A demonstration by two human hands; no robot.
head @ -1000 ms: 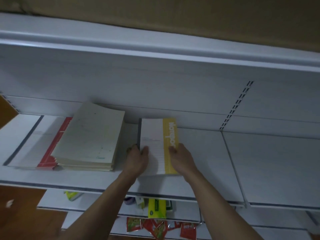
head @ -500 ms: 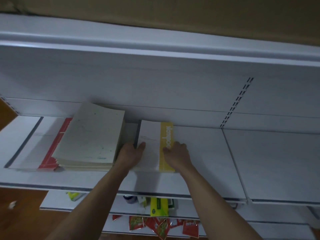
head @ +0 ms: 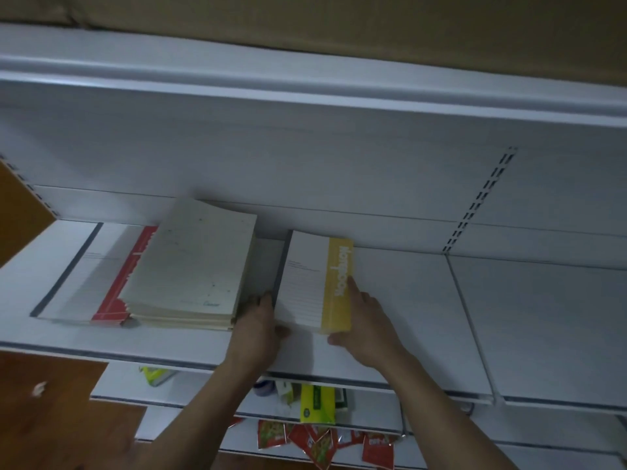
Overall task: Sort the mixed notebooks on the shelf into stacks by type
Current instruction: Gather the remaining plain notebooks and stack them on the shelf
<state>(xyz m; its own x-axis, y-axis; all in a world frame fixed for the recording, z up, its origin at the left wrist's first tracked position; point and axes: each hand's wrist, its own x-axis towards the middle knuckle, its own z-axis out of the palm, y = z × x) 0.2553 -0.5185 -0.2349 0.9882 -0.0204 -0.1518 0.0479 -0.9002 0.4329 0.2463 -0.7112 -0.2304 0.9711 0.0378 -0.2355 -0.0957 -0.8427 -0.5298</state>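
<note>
Notebooks (head: pixel 315 283) look light, bendy and slick, so my left hand (head: pixel 261 323) and right hand (head: pixel 368 320) press straight-fingered against the stack's long edges.

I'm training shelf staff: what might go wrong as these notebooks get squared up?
The beige stack lies skewed over the red-striped notebook, layers fanned at the near edge; a nudge from the left hand beside it might slide them. The right hand presses the yellow-striped notebook only on its stripe, so it may pivot.
</note>
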